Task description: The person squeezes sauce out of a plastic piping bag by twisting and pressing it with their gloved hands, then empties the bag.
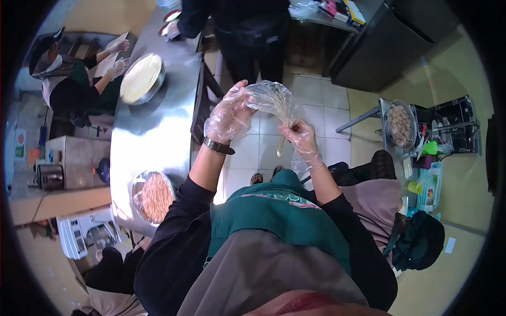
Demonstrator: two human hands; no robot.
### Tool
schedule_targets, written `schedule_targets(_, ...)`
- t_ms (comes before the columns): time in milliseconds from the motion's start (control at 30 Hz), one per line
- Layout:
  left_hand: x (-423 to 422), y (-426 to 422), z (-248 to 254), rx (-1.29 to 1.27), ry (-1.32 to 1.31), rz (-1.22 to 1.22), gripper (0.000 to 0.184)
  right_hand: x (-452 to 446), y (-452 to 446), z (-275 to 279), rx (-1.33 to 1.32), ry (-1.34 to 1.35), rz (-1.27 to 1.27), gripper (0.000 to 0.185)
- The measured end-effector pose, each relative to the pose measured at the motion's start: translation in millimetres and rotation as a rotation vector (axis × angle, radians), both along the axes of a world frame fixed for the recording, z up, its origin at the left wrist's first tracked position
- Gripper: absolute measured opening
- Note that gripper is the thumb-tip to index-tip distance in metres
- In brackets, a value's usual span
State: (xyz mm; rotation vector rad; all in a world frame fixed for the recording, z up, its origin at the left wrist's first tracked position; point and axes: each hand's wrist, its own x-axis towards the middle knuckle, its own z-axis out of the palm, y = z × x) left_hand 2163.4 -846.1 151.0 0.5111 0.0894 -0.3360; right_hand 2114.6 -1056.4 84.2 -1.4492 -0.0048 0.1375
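Note:
A clear plastic bag [271, 100] is held up in front of me, puffed at the top and twisted into a narrow bunch lower down. My right hand [301, 138], in a clear plastic glove, is closed around this gathered part, and a pale end sticks out below the fingers. On the other side, my left hand [229, 113] wears the same kind of glove, with a dark wristwatch [219, 147] below it. Its fingers curl against the bag's upper left end. Whether anything is inside the bag I cannot make out.
Along my left runs a steel table [153, 126] with a bowl of pale, smooth contents [141, 79] and a bowl of brownish bits [155, 197]. Co-workers stand left, ahead and right. A bowl of meat-like pieces [400, 124] stands at right, near a dark fridge [379, 47].

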Motion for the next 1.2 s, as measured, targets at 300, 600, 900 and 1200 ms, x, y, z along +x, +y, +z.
schedule_targets(300, 133.7, -69.3, -31.7, 0.055, -0.100, -0.167, 0.031, 120.6, -79.7, 5.1, 0.139, 0.001, -0.108, 0.020)
schedule_targets(600, 197.0, -237.1, -58.3, 0.725, -0.622, -0.622, 0.058, 204.0, -180.6, 5.1, 0.193, -0.238, -0.191, 0.015)
schedule_targets(900, 280.9, -370.2, -81.8, 0.746, -0.541, -0.813, 0.037, 192.0, -374.5, 22.6, -0.477, -0.289, -0.761, 0.028)
schedule_targets(1200, 396.2, -497.4, -116.4, 0.815, -0.673, -1.025, 0.028, 53.1, -675.5, -26.4, -1.393, 0.706, -1.508, 0.030)
